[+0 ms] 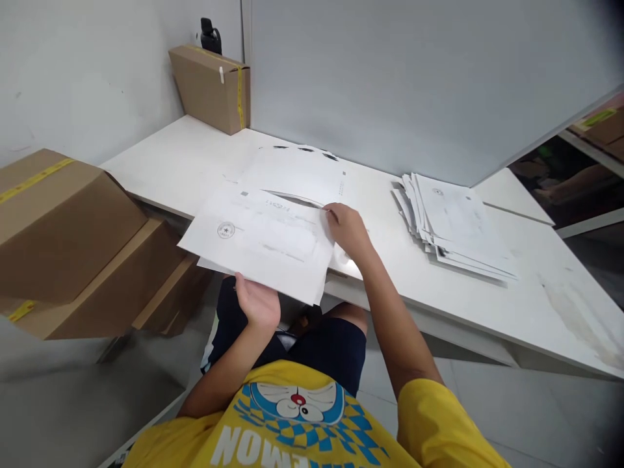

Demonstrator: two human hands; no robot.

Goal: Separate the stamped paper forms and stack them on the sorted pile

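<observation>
White printed paper sheets (253,234), with a round star stamp at the left, are held tilted over the table's front edge. My left hand (259,301) supports them from below at the near edge, thumb on top and fingers hidden underneath. At the far right corner of the sheets, my right hand (348,227) is closed with its fingertips pinching the edge. Just behind lies another stack of white paper (297,170) with dark marks along its far edge. To the right of my right hand, a loosely fanned pile of printed sheets (453,214) rests on the table.
The white table (160,156) runs along a grey partition (390,78). Upright at its back left corner stands a cardboard box (209,88), with a black bottle (210,38) behind it. Large stacked cartons (63,221) with yellow tape crowd the left side. Shelving (595,156) is at the far right.
</observation>
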